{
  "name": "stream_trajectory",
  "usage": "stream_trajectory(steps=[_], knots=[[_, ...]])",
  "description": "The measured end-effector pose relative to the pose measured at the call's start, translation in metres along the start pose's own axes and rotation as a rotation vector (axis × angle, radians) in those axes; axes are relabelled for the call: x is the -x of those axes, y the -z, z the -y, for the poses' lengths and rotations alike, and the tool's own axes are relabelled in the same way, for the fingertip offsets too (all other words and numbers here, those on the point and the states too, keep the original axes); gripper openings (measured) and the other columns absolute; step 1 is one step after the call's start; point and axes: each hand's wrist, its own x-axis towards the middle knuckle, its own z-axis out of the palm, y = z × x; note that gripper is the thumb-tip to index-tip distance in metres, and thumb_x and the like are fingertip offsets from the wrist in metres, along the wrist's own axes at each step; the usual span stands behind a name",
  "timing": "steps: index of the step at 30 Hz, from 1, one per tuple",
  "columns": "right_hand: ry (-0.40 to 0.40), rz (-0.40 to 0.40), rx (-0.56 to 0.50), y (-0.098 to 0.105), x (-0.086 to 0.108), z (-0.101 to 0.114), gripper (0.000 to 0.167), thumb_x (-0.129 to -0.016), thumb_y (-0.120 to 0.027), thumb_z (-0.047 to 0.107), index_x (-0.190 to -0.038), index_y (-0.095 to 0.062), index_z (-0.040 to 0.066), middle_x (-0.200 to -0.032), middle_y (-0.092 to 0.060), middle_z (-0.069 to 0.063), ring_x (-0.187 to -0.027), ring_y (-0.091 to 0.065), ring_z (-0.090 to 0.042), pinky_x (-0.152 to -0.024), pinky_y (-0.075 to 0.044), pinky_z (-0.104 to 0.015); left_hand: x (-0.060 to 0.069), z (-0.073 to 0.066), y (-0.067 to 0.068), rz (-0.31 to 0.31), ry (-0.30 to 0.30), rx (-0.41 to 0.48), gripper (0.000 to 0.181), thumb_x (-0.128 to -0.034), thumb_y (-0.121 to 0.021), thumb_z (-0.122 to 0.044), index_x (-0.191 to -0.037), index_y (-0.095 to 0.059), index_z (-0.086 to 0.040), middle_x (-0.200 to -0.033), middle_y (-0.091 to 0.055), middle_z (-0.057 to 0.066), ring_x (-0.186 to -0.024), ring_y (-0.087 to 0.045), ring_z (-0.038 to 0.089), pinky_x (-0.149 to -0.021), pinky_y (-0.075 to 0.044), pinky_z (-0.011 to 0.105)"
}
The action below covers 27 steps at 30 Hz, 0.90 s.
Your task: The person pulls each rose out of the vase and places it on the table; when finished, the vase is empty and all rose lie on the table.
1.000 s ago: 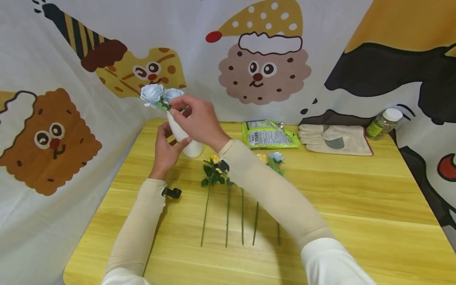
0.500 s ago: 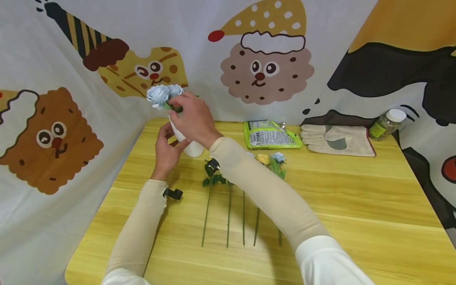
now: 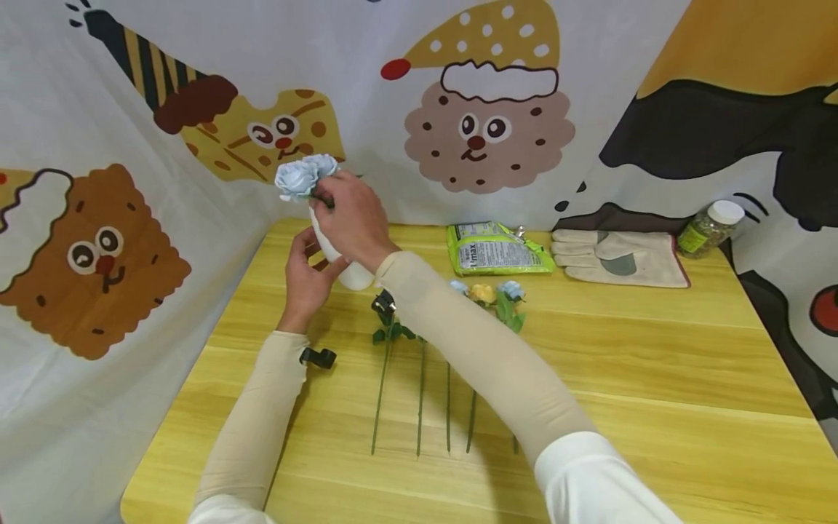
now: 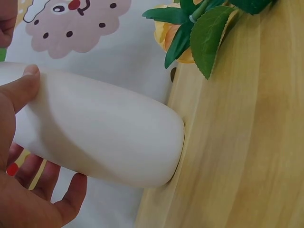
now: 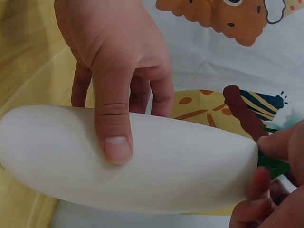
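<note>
A white vase [image 3: 356, 276] stands on the table toward the far left. My left hand [image 3: 306, 285] holds it round the side, with the thumb across the front in the right wrist view. At the vase's mouth, my right hand [image 3: 356, 222] pinches the green stem [image 5: 273, 166] of artificial blue roses [image 3: 297, 178]. The blooms rise above the rim, left of that hand. Most of the stem is hidden by the right hand and the vase.
Several artificial roses lie in a row on the wooden table [image 3: 622, 378], including a yellow rose [image 3: 483, 293] and a blue rose [image 3: 513, 290]. Behind are a green packet [image 3: 500, 251], work gloves [image 3: 615, 258] and a lidded jar [image 3: 710, 229]. A printed cloth [image 3: 366, 87] hangs behind.
My right hand and the blue roses have shifted slightly, the blooms moving right and closer to the vase's mouth. My left hand stays on the vase.
</note>
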Motion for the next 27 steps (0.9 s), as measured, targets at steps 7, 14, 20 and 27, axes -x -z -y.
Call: stream_trajectory(steps=[7,14,20,27], knots=[[0.052,-0.092,-0.156,0.010,0.000,0.001,0.015,-0.104,-0.067,0.020,-0.114,-0.071,0.009,-0.110,-0.074,-0.004,-0.099,-0.069,-0.016,-0.084,-0.052,-0.025,0.001,0.003,0.000,-0.003,-0.021,0.002,0.077,-0.0879,-0.088,-0.036,-0.151,-0.048,-0.017,-0.145,-0.053,0.007,-0.133,-0.055,0.026,-0.110,-0.053,0.054],[-0.006,-0.164,-0.342,0.023,0.005,0.001,0.017,-0.103,-0.068,0.014,-0.118,-0.071,0.005,-0.116,-0.078,-0.007,-0.104,-0.073,-0.016,-0.089,-0.057,-0.022,0.001,0.005,0.000,-0.002,-0.034,-0.014,0.077,-0.0887,-0.087,-0.038,-0.151,-0.047,-0.016,-0.147,-0.053,0.008,-0.135,-0.055,0.028,-0.112,-0.052,0.056],[-0.041,-0.259,-0.398,0.029,0.011,-0.007,0.019,-0.103,-0.068,0.012,-0.120,-0.071,0.004,-0.117,-0.078,-0.009,-0.108,-0.071,-0.019,-0.083,-0.060,-0.022,0.000,0.004,0.000,0.004,-0.022,0.018,0.079,-0.0874,-0.089,-0.036,-0.151,-0.047,-0.016,-0.148,-0.052,0.008,-0.135,-0.055,0.026,-0.112,-0.052,0.053],[-0.063,-0.349,-0.565,0.031,0.016,-0.012,0.025,-0.102,-0.070,0.010,-0.125,-0.070,0.003,-0.122,-0.078,-0.011,-0.105,-0.071,-0.021,-0.087,-0.061,-0.023,0.001,0.003,-0.002,-0.003,-0.009,0.013,0.078,-0.0889,-0.088,-0.024,-0.152,-0.045,-0.012,-0.150,-0.052,0.010,-0.137,-0.055,0.028,-0.112,-0.052,0.053]])
